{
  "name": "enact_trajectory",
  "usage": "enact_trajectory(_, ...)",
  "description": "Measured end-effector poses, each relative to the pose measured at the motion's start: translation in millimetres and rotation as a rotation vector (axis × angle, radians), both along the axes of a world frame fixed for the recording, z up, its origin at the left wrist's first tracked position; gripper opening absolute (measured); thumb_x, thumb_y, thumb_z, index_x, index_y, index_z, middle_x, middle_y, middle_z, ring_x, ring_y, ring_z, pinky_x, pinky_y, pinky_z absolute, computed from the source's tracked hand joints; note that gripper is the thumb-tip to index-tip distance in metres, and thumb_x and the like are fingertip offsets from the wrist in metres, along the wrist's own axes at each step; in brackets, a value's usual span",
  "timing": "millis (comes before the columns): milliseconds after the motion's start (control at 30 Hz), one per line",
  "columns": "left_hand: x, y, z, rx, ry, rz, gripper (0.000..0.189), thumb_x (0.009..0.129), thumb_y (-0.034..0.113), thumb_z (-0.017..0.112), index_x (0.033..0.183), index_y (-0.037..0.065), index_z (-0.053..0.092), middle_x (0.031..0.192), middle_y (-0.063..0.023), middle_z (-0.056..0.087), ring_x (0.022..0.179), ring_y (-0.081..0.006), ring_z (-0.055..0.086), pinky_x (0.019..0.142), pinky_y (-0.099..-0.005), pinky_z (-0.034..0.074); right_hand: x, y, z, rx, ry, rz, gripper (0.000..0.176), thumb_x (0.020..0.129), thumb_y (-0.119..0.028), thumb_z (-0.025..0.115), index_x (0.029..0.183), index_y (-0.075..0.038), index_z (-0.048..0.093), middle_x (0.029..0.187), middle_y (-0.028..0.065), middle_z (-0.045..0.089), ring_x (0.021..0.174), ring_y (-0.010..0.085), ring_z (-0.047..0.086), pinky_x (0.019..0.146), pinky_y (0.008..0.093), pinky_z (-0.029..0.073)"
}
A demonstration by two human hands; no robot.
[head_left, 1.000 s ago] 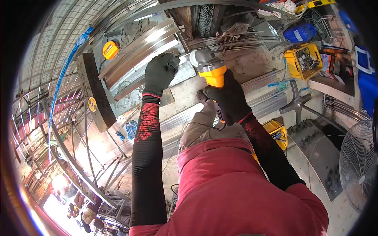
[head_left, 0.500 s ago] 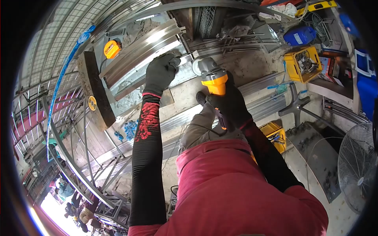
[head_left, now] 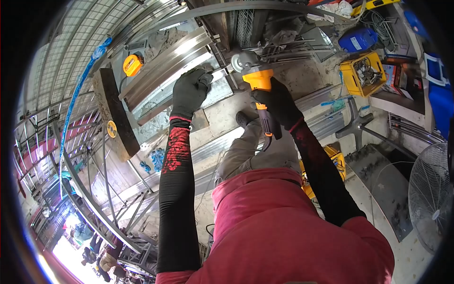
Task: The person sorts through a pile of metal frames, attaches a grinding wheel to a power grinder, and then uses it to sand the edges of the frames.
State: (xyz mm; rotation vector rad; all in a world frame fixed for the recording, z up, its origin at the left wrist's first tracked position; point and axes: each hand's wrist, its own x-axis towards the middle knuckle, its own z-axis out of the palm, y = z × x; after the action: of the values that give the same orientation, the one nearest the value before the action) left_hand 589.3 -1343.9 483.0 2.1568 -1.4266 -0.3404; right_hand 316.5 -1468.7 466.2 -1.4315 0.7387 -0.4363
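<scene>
My right hand (head_left: 275, 100), in a dark glove, is wrapped round the body of a yellow and grey angle grinder (head_left: 259, 80). The grinder points away from me, its pale disc (head_left: 235, 63) close to the edge of the metal-topped bench. To the left, my gloved left hand (head_left: 190, 92) is closed at the end of a thin metal bar (head_left: 220, 74), which reaches toward the disc. Its curled fingers partly hide the bar. Beyond that hand, long shiny metal profiles (head_left: 177, 54) lie across the bench, with a yellow tape measure (head_left: 133, 65) farther left.
A dark beam (head_left: 112, 111) stands left of the bench. At right are a yellow crate (head_left: 344, 75) of small parts, a blue container (head_left: 359, 41), a metal stand base (head_left: 353, 127) and a large fan (head_left: 431, 194). Metal lengths (head_left: 312, 127) lie on the floor near my feet.
My right hand has moved the grinder forward, away from my body, so more of its handle and cord shows. My left hand has stayed nearly in place on the bar.
</scene>
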Motion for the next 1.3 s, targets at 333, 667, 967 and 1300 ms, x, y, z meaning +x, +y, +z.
enact_trajectory(333,-1,-2,7,0.071,0.053,0.023,0.029,0.099,0.031,0.068,0.115,0.009,0.078,0.111,-0.0172,0.076,0.104,-0.0396,0.071,0.092,-0.0444,0.056,-6,7,7,0.172,0.056,0.022,0.037,0.091,-0.014,0.076,0.123,-0.002,0.062,0.106,0.0056,0.066,0.093,0.0155,0.070,0.083,0.0355,0.064)
enact_trajectory(667,-4,-5,14,0.063,0.048,-0.020,0.037,0.093,0.032,0.077,0.120,0.008,0.075,0.104,-0.0178,0.076,0.101,-0.0384,0.072,0.089,-0.0445,0.057,-22,24,38,0.544,-0.068,-0.030,0.027,0.093,-0.007,0.071,0.115,-0.004,0.057,0.084,0.0055,0.060,0.068,0.0190,0.064,0.064,0.0360,0.054)
enact_trajectory(967,18,-3,13,0.123,0.226,-0.059,0.032,0.099,0.022,0.074,0.123,-0.001,0.074,0.098,-0.0162,0.078,0.089,-0.0194,0.074,0.086,-0.0344,0.058,-39,20,7,0.289,0.037,-0.104,0.038,0.094,-0.014,0.073,0.127,-0.002,0.059,0.102,0.0062,0.070,0.090,0.0180,0.073,0.081,0.0355,0.063)
enact_trajectory(1300,35,-38,21,0.395,0.606,-0.039,0.040,0.095,0.035,0.082,0.119,0.004,0.076,0.077,-0.0001,0.068,0.066,-0.0086,0.059,0.062,-0.0295,0.051,-16,25,26,0.480,-0.091,-0.105,0.038,0.092,-0.013,0.074,0.126,-0.003,0.058,0.099,0.0070,0.069,0.087,0.0188,0.073,0.079,0.0355,0.061)
